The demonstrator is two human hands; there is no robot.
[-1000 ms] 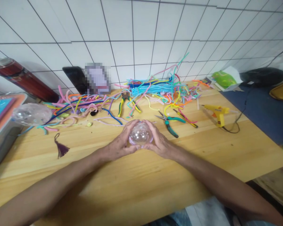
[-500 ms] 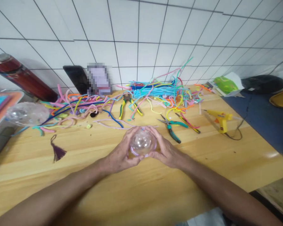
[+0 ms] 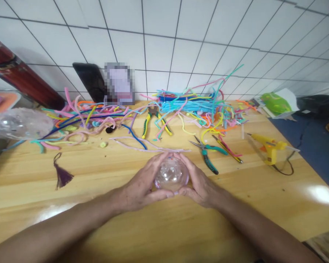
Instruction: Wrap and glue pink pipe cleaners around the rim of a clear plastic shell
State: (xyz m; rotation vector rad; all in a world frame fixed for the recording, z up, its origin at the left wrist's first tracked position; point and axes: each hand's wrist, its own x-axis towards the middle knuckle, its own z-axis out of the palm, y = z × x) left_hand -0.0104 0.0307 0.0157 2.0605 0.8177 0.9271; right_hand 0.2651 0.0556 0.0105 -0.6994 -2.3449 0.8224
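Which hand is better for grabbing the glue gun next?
Right, I think. The right hand cups the ball on the side nearer the glue gun. The left hand is on the ball's other side, so it would have to reach across.

- The light wood-grained table [image 3: 159, 233] spanned most of the frame's lower half.
- A dark purple tassel [image 3: 63, 178] lay at left.
- Tangled, multicoloured fuzzy stems [image 3: 98, 118] covered the area left of upper centre.
- Yellow-and-green pliers [image 3: 145, 126] lay just above centre, handles spread, beside a light-blue bundle of stems [image 3: 189, 106].
- Teal-handled pliers [image 3: 210, 163] lay open, right of centre.
- A yellow glue gun [image 3: 270, 149] lay farther right, its dark cord curling below.
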